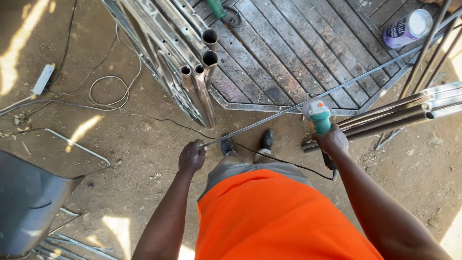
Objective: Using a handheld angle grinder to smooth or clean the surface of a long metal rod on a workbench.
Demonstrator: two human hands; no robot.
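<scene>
My left hand (191, 156) is closed around the near end of a long thin metal rod (356, 79) that runs up and to the right across the scene. My right hand (332, 140) grips a teal angle grinder (318, 117), whose disc end sits against the rod near its middle. The grinder's black cable (284, 161) trails back past my shoes (267, 139). I stand on bare dirt in an orange shirt.
A bundle of steel tubes (199, 72) lies ahead on a dark metal frame (298, 53). More pipes (399, 113) lie at the right. A purple can (406, 29) rests at top right. Cables (108, 91) loop on the dirt at left; a grey chair (29, 202) stands at lower left.
</scene>
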